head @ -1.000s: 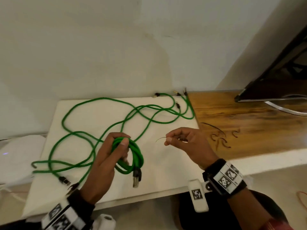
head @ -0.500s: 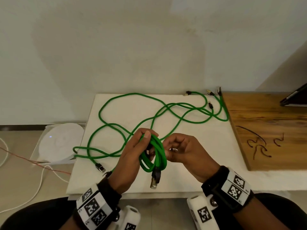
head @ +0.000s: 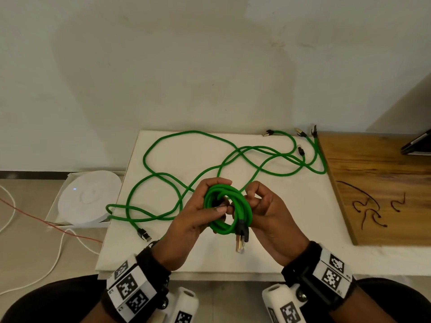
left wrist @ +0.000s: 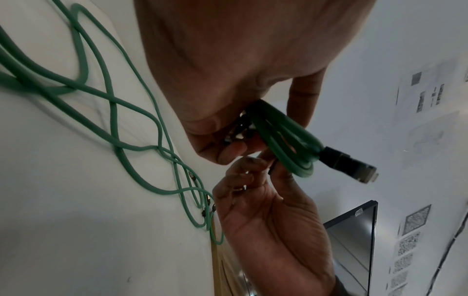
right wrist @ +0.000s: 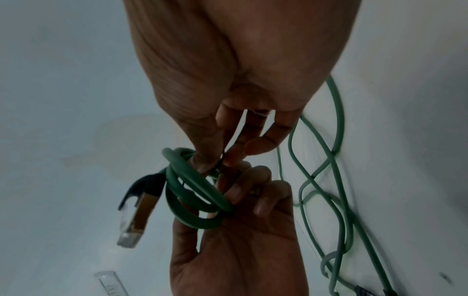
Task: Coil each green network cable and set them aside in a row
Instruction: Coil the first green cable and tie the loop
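My left hand (head: 218,199) grips a coiled green network cable (head: 229,226) above the white board (head: 291,241), thumb across the loops. The coil's black and gold plug (head: 241,240) hangs below. My right hand (head: 250,199) is against the coil's right side and pinches a thin dark wire tie (right wrist: 222,158) between thumb and forefinger. The right wrist view shows the coil (right wrist: 192,192) and its plug (right wrist: 136,214); the left wrist view shows the coil (left wrist: 286,140) too. Loose green cables (head: 163,176) lie tangled on the board behind the hands.
Several dark wire ties (head: 370,213) lie on the wooden top (head: 384,173) to the right. A round white device (head: 86,199) sits in a box left of the board, with white and red wires on the floor. A dark flat panel (head: 417,145) lies far right.
My right hand has carried the wire tie leftward from open air to the coil, so both hands now meet at it. The left hand has kept its grip on the coil.
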